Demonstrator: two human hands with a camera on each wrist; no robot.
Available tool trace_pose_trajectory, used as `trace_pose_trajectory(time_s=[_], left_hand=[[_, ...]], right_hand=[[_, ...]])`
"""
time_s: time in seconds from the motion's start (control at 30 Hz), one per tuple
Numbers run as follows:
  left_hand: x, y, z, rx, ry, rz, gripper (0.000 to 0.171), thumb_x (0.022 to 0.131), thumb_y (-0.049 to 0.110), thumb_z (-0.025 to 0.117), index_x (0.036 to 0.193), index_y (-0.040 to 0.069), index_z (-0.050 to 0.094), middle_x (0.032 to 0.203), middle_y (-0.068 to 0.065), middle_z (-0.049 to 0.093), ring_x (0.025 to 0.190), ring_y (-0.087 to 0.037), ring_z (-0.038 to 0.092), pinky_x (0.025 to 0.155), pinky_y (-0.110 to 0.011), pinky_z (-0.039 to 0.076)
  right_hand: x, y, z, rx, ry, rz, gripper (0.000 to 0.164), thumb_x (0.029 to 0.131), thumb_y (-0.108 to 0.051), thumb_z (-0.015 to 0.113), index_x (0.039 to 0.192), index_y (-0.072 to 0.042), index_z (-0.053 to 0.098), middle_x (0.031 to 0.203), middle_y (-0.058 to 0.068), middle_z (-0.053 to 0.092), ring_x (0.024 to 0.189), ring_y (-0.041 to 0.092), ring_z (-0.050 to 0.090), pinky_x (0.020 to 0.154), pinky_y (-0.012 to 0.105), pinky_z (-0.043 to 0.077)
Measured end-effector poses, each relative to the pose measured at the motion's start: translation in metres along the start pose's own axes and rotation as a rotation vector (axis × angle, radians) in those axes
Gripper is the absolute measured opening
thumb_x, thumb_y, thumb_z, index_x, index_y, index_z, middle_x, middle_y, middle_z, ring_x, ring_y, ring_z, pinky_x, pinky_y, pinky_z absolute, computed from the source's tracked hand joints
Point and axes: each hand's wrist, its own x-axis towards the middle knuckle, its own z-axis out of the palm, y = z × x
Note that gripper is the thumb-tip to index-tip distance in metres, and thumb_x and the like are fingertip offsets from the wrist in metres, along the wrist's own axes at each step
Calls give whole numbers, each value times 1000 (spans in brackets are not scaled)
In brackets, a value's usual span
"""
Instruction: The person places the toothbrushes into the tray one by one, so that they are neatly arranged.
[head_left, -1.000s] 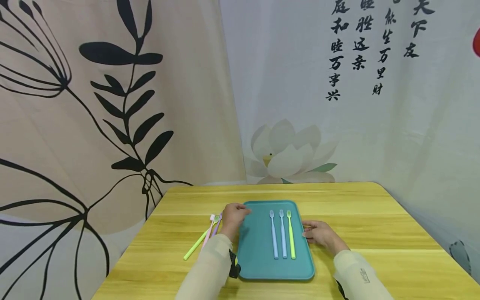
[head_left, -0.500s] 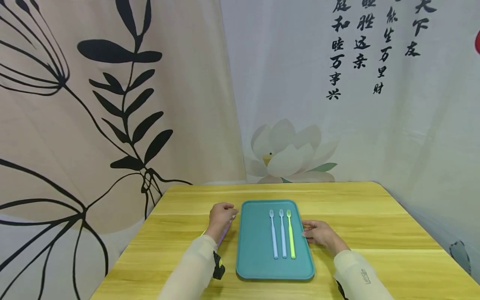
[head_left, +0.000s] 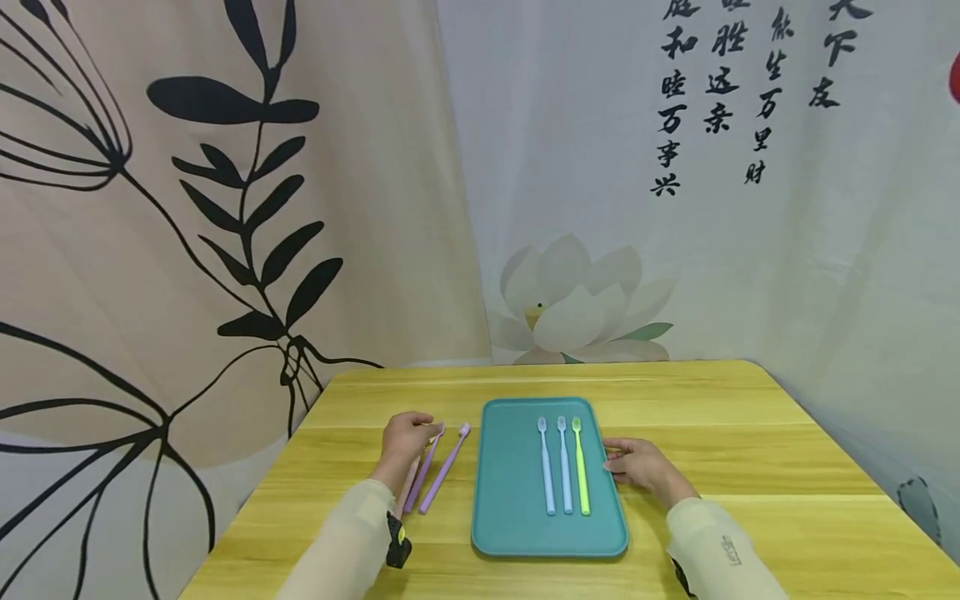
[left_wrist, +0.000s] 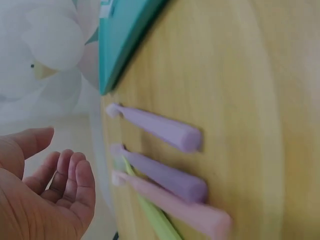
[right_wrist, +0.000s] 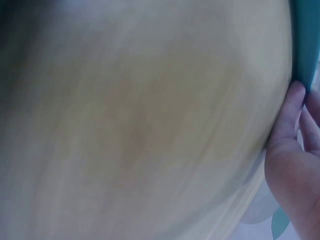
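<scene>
On the yellow wood-grain table point(head_left: 817, 533) lie a teal tray point(head_left: 510, 475) and, to its left, 2 purple brushes point(head_left: 445, 472), 1 pink brush point(left_wrist: 175, 202) and, crossing beneath that, 1 green brush point(left_wrist: 158, 220).

Left wrist view: green toothbrush point(left_wrist: 156, 218), tray point(left_wrist: 118, 52) cut off; right wrist: tabletop point(right_wrist: 140, 125) blurred.

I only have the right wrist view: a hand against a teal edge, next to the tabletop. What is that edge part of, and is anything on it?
Observer: It's a tray; the head view shows two blue toothbrushes and a green toothbrush lying side by side on it.

Operator: Good. I can't see the left hand at all. Is it holding anything?

Observer: No, the left hand is empty; two purple toothbrushes, a pink one and another green one lie near it on the table.
</scene>
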Motion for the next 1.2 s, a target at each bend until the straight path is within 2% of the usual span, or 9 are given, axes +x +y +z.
trace_pose_trajectory(time_s=[0.2,0.33,0.53,0.73,0.9,1.2], left_hand=[[-4,-15,-14,5,1,-17,30,91,12,70,117,-4,68,108,-17,67,89,-29,64,73,-38,56],[-10,-23,-21,15,-2,-22,32,91,12,69,118,-5,68,109,-17,67,87,-26,63,74,-38,56],[-19,-33,-29,10,-8,-33,31,88,7,71,114,-10,67,91,-14,67,73,-20,59,64,-32,53],[-25,-42,-32,-18,-33,-45,31,88,5,71,114,-12,66,78,-13,64,64,-19,57,62,-35,54],[-28,-45,-34,-32,-39,-56,32,88,5,71,114,-12,66,79,-12,64,63,-19,56,62,-35,53],[-31,-51,-33,-11,-41,-54,29,88,6,72,111,-10,68,91,-12,70,72,-22,64,63,-36,56]], right_hand=[[0,-1,1,1,2,6,51,91,7,64,139,10,49,111,20,59,89,19,61,77,33,56],[1,-2,1,-5,5,17,51,91,7,64,139,10,49,112,20,59,90,19,62,78,33,56],[2,-1,1,-7,3,24,50,91,7,63,139,10,49,110,20,58,89,18,61,78,33,57],[2,0,1,3,-2,18,50,91,8,63,139,11,48,110,20,58,89,19,61,78,33,57],[2,-1,1,12,-2,15,50,91,8,63,139,11,49,110,20,58,88,19,62,77,33,57],[1,0,0,21,-1,7,50,91,8,63,139,11,49,109,19,58,87,18,61,76,32,56]])
